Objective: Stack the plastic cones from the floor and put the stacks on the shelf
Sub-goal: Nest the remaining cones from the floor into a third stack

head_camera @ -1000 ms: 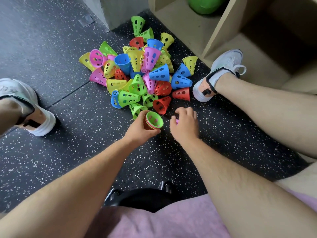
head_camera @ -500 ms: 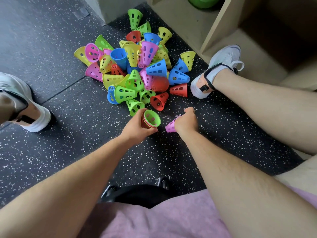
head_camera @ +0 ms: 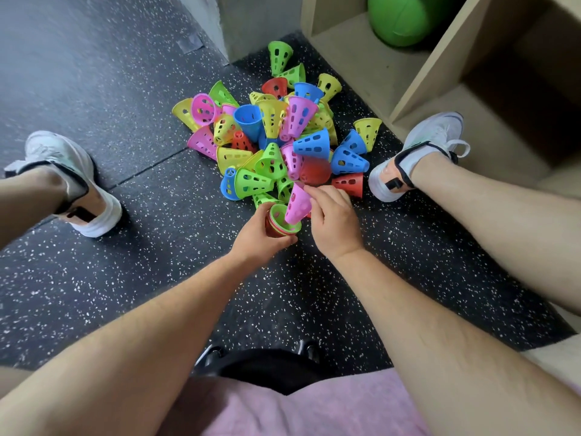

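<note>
Just beyond hands (head_camera: 333, 221), cone pile (head_camera: 276, 143), shoes (head_camera: 418, 152)

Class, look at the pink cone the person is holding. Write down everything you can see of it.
The pink cone looks like thin, glossy plastic, tapered, with oval holes in its wall. The right hand pinches it near its wide rim. It is tilted, narrow end pointing down into the open green mouth of the small stack that the left hand holds just above the floor. How deep it sits cannot be told.

I see the cone pile (head_camera: 276, 143) on the floor (head_camera: 110, 278) between both shoes, the shelf (head_camera: 440, 89) behind-right.
</note>
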A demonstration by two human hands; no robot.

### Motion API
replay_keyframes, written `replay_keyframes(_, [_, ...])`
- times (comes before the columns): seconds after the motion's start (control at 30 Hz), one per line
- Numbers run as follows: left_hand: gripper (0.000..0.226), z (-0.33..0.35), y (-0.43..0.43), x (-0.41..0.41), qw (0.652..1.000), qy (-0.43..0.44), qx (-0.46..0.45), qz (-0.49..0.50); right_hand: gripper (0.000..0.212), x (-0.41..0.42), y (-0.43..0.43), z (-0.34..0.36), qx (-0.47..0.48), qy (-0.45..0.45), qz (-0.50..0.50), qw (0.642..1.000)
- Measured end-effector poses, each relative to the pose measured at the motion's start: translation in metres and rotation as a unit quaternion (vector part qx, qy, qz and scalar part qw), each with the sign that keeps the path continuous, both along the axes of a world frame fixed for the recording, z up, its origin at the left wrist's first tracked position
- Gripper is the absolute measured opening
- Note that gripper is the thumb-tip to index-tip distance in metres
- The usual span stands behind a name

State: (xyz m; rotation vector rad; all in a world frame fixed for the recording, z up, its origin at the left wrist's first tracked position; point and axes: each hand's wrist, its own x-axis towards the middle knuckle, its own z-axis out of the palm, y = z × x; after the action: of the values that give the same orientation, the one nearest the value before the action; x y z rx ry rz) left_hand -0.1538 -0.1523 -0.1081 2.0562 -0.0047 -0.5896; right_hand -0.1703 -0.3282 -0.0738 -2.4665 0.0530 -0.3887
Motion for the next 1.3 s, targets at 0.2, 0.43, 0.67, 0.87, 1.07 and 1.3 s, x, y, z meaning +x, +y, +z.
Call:
replay_keyframes(0.2, [0.067,0.007,0.003,0.002,0.998,-0.015,-0.041,0.034,0.023,-0.008,0.017,-0.012,0.039,0.032,0.111,0.992])
replay_keyframes(0.43, [0.070,0.000,0.014,0.001,0.999,-0.017,-0.020,0.037,0.028,-0.006,0.010,-0.021,0.007,0.132,0.046,0.990])
replay_keyframes(0.67, [0.077,-0.006,0.018,0.003,1.000,0.000,-0.008,0.028,0.053,0.008,-0.001,-0.032,-0.105,0.294,0.005,0.950])
replay_keyframes(0.87, [0.076,-0.008,0.019,0.005,1.000,0.001,-0.006,0.022,0.070,0.018,0.004,-0.037,-0.141,0.294,-0.010,0.945])
replay_keyframes(1.07, [0.079,-0.008,0.021,0.005,1.000,0.006,-0.007,0.021,0.079,0.015,-0.002,-0.029,-0.066,0.182,-0.059,0.979])
replay_keyframes(1.3, [0.078,-0.002,0.028,0.001,0.999,0.010,-0.019,0.048,0.059,0.018,0.003,-0.008,0.076,0.072,-0.037,0.994])
